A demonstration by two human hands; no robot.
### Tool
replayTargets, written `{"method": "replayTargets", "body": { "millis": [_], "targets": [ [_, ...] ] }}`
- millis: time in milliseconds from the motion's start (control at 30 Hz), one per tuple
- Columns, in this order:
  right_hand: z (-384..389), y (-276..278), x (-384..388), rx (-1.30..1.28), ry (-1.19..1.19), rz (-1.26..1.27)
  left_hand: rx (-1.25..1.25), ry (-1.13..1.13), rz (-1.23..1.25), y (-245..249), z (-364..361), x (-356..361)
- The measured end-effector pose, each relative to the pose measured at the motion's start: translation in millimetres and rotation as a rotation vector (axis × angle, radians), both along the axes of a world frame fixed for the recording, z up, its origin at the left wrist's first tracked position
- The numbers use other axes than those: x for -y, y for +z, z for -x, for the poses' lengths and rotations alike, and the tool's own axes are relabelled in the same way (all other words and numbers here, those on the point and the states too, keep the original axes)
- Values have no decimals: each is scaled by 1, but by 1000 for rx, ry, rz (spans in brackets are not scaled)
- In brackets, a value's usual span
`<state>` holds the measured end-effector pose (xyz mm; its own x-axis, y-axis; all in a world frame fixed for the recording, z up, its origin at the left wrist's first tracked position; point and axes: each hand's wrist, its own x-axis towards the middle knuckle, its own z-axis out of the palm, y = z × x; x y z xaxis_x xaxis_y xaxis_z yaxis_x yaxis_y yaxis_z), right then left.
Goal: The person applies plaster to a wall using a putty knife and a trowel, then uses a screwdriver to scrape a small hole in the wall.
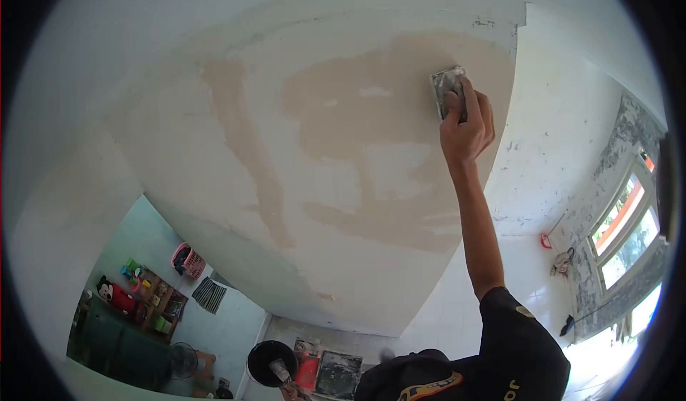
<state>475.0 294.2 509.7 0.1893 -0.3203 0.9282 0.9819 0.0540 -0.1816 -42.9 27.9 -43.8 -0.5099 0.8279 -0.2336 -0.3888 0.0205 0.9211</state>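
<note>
The ceiling (214,151) above me is white, with beige patches of wet filler. It meets a white wall on the right, where there is one window (629,237). My right hand (468,126) is raised, with the fingers closed around one trowel (448,90), which lies flat against the ceiling near the corner. Far below I count one black bucket (266,362), one pink basket (189,260) and one fan (184,362). My left hand (291,392) shows only a little beside the bucket, so I cannot tell its grip.

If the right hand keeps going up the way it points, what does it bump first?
The ceiling. The right hand holds a scraper that looks flat against the tan patch there, so nothing lies between.
</note>
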Motion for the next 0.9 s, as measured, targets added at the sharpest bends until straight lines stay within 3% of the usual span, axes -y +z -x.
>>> {"method": "replayTargets", "body": {
  "millis": [33,100,167,300,367,400,467,500,567,733,900],
  "targets": [
    [16,-13,-13,40,9,-27,67,-37,5,-1,11,0],
    [54,-39,-36,128,129,58,-261,21,-152,49,-43,-31],
    [91,-83,-61,235,200,160,-42,-53,-5,96,-58,-59],
    [129,-136,-61,299,493,407,60,-138,-192,197,-114,-92],
    [136,-140,-38,-220,1104,730,79,-170,-258,227,-130,-92],
    [130,-144,-30,-445,1346,757,140,-251,-288,239,-140,-90],
    [121,-136,6,-885,1918,599,201,-315,-304,266,-160,-78],
    [114,-142,21,-901,1924,611,173,-413,-318,280,-172,-71],
    [99,-156,48,-1153,2414,338,145,-518,-319,306,-193,-57],
    [85,-177,82,-1085,2413,232,100,-844,-357,348,-227,-43],
    [86,-181,87,-1087,2371,163,86,-929,-327,352,-225,-47]
  ]
}}
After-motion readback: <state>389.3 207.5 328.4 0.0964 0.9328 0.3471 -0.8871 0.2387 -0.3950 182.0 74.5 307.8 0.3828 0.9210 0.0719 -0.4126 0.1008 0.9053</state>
